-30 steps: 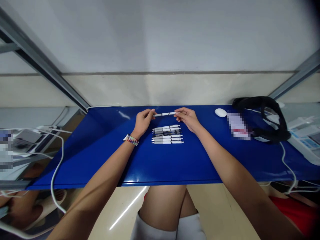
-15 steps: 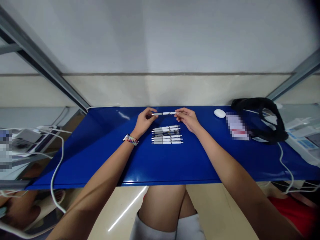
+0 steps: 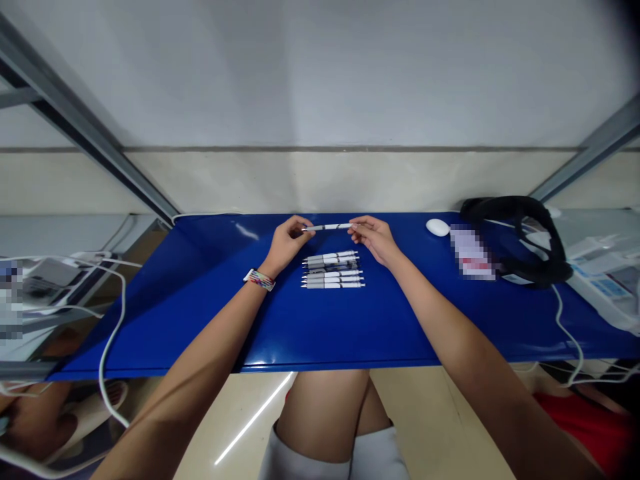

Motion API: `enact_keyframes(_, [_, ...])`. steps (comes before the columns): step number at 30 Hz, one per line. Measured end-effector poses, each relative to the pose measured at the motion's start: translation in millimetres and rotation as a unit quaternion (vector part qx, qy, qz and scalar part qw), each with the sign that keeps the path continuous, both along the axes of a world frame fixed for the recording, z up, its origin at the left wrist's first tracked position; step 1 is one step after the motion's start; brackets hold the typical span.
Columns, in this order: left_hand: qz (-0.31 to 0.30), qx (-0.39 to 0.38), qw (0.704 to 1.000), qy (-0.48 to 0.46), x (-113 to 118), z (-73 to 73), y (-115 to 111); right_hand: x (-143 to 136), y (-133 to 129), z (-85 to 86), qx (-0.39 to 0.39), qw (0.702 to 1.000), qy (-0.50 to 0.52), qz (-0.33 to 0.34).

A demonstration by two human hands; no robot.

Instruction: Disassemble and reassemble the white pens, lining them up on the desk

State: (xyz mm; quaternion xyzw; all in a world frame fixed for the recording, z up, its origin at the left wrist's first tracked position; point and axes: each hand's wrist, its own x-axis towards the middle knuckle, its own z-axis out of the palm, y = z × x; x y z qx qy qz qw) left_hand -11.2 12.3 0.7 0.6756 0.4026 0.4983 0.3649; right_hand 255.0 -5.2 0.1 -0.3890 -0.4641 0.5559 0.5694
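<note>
A white and grey pen (image 3: pixel 333 227) is held level between my hands, near the back edge of the blue table. My left hand (image 3: pixel 291 238) pinches its pointed end. Its other end is between the thumb and fingers of my right hand (image 3: pixel 371 235). Just in front of my hands lies a stack of several similar pens (image 3: pixel 333 283), side by side, with tips to the left. One or more darker pens (image 3: pixel 333 267) lie among the white ones, too small to tell apart.
On the blue table (image 3: pixel 330 333), a white mouse (image 3: pixel 437 228), a blurred card (image 3: pixel 471 252) and a black strap-like headset (image 3: pixel 555 247) sit at the right. A white cable (image 3: pixel 567 327) runs over the right side. Metal posts stand at both sides; parts of other people show low down.
The view has shifted very slightly. My hands keep nearly the same hold on the pen, and the row of pens has not moved.
</note>
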Motion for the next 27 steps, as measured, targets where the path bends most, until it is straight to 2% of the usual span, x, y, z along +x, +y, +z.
enact_keyframes(6, [0.036,-0.008,0.998,0.042,-2.7,0.1,0.8,1.0,0.1,-1.2,0.007,1.0,0.007,0.005])
enact_keyframes(14, [0.056,-0.029,0.997,-0.035,-3.1,-6.2,6.3,3.6,1.2,0.6,-0.021,0.998,0.049,-0.021])
enact_keyframes(27, [0.057,-0.04,0.996,-0.052,-5.9,-7.1,8.4,1.1,-1.2,3.7,-0.029,0.996,0.042,-0.073])
